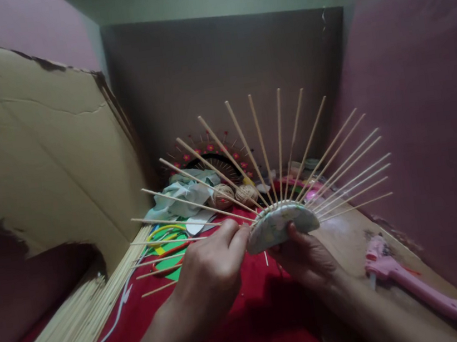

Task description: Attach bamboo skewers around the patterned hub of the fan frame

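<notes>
My right hand holds a round patterned disc from below, thumb on its face. Several thin bamboo sticks fan out from the disc's rim like spokes. My left hand pinches one stick at the disc's left edge, fingers closed on it. Both hands are above a red cloth.
A big bundle of bamboo sticks lies at lower left beside a white cord. A cardboard sheet leans on the left. A pink glue gun lies at right. Behind are twine balls, green paper, a finished stick fan.
</notes>
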`<state>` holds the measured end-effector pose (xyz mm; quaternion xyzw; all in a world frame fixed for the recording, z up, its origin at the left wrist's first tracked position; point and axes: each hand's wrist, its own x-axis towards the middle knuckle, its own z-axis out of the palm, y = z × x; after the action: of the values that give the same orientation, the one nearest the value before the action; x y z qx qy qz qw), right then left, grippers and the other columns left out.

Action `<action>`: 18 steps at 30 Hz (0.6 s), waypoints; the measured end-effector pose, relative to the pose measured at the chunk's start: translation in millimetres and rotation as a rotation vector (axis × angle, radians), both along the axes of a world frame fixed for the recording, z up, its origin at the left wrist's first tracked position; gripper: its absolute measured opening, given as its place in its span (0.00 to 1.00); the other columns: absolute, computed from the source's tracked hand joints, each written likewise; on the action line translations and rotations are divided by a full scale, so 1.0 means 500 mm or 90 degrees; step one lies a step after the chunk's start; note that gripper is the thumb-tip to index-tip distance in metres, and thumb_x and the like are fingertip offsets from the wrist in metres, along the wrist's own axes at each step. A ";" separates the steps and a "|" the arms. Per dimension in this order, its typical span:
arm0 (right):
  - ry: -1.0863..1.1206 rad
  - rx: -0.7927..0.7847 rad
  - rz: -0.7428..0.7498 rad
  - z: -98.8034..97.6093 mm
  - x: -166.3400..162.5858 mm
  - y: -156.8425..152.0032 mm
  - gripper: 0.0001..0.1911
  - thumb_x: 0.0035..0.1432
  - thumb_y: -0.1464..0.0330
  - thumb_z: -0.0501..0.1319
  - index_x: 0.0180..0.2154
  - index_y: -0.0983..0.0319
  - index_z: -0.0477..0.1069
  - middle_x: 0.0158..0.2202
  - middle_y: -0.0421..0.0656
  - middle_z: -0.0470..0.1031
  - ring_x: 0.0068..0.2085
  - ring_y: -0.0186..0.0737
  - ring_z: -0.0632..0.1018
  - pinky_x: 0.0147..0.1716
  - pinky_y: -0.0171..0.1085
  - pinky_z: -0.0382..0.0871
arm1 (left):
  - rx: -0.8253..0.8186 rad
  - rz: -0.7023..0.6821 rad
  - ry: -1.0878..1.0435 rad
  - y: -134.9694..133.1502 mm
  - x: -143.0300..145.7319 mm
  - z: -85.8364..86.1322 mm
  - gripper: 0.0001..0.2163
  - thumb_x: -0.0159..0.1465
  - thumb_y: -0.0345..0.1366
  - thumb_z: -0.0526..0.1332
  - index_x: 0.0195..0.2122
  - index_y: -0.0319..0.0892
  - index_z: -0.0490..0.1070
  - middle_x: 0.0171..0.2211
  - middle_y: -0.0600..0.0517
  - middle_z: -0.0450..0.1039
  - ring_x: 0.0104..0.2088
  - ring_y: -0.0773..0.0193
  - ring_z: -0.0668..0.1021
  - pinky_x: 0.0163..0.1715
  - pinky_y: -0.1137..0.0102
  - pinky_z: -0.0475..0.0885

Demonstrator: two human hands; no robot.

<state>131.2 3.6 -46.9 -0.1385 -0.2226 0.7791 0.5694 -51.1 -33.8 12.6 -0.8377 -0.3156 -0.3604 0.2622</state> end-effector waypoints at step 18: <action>0.017 0.012 0.011 0.001 0.003 -0.001 0.18 0.38 0.67 0.74 0.34 0.58 0.74 0.36 0.37 0.78 0.40 0.36 0.75 0.34 0.33 0.70 | -0.008 -0.045 -0.064 -0.005 0.009 -0.007 0.12 0.64 0.23 0.49 0.41 0.33 0.71 0.33 0.44 0.74 0.35 0.62 0.78 0.29 0.69 0.75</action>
<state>132.6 3.0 -46.6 -0.1208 -0.2237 0.7836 0.5669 -46.8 -36.3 9.3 -0.8310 -0.3007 -0.4089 0.2278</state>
